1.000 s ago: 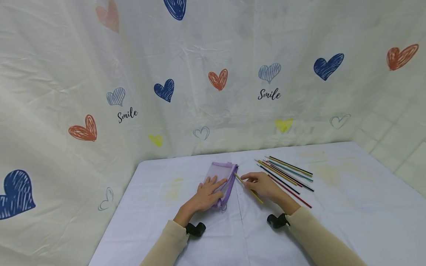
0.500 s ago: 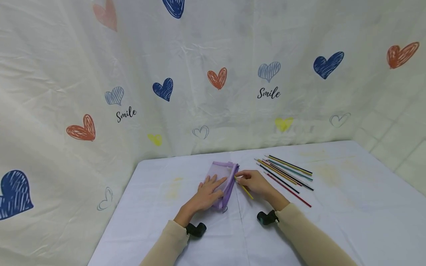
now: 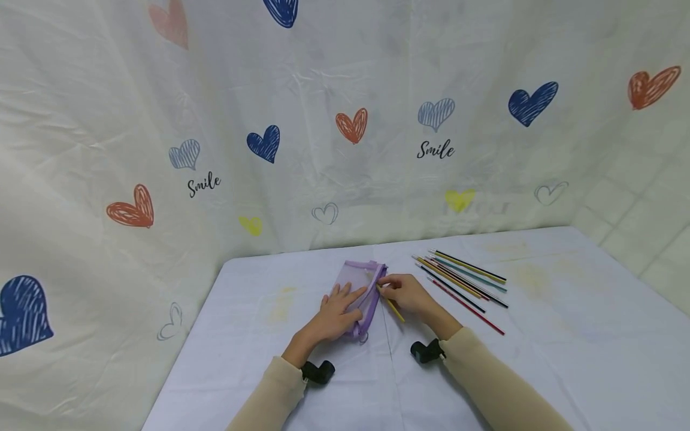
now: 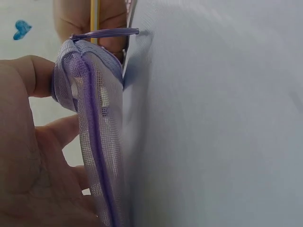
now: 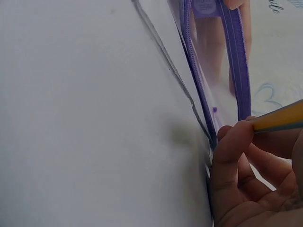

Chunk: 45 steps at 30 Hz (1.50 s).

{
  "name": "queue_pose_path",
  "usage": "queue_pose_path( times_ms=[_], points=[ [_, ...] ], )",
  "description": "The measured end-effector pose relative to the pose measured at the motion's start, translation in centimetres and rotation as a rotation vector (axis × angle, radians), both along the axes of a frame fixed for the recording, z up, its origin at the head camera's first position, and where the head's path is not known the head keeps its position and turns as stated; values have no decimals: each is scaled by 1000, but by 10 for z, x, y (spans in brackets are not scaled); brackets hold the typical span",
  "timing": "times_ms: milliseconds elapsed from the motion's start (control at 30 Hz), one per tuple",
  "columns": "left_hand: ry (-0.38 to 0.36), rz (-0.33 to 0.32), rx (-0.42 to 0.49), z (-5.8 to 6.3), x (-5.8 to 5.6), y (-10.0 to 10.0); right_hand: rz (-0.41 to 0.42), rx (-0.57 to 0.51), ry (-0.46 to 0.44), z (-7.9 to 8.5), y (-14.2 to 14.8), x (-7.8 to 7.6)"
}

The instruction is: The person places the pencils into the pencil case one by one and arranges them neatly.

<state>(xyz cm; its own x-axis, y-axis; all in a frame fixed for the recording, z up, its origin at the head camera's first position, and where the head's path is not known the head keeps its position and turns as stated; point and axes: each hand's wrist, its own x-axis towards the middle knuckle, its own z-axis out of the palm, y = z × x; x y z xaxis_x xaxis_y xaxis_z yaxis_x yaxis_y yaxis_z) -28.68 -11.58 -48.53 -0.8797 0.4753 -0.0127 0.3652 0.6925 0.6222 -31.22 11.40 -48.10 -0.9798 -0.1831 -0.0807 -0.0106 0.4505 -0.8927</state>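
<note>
A purple mesh zip pouch (image 3: pixel 370 308) lies on the white-covered table. My left hand (image 3: pixel 334 315) rests on it, fingers spread and fairly straight. The right hand (image 3: pixel 408 293) pinches a yellow pencil (image 3: pixel 395 309) at the pouch's right side. The pencil's far end shows faintly through the mesh; its near end sticks out toward me. In the right wrist view the zip edge (image 5: pixel 241 71) stands apart from the opposite edge, with the pinching fingertips (image 5: pixel 244 130) at this gap. Dark zip tape (image 4: pixel 94 132) runs along the pouch in the left wrist view.
To the right of the pouch, several pencils (image 3: pixel 463 281) lie loosely fanned, black, yellow, teal and red among them; a red pencil (image 3: pixel 469 307) is nearest me. Behind the table hangs a white curtain (image 3: pixel 377 197) printed with hearts.
The right hand has moved left with the yellow pencil, from beside the pouch to its zip edge, and the pencil's far end has gone into the pouch. My left hand has stayed in place.
</note>
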Motion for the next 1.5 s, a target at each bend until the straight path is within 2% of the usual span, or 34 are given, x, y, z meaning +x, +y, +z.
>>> queue_pose_path(
  times_ms=[300,500,733,867,933,1033,1233,1400,1500],
  points=[
    [-12,9,26,0,1,1,-63,38,-20,0,-15,-6],
    [-21,24,30,2,2,3,-65,4,-28,1,-23,-5],
    [-26,28,30,3,4,4,-48,-102,-85,3,-21,-1],
    [-26,37,28,3,4,3,8,-194,-117,4,-16,3],
    [-24,36,34,3,3,3,37,-206,-116,5,-14,5],
    [-24,33,40,3,4,3,73,-149,-109,5,-11,8],
    [-26,23,57,3,4,3,136,110,-79,8,-15,18],
    [-21,20,49,2,3,2,117,310,-11,14,-24,21],
    [-25,19,50,2,3,2,99,377,0,16,-28,20]
  ],
)
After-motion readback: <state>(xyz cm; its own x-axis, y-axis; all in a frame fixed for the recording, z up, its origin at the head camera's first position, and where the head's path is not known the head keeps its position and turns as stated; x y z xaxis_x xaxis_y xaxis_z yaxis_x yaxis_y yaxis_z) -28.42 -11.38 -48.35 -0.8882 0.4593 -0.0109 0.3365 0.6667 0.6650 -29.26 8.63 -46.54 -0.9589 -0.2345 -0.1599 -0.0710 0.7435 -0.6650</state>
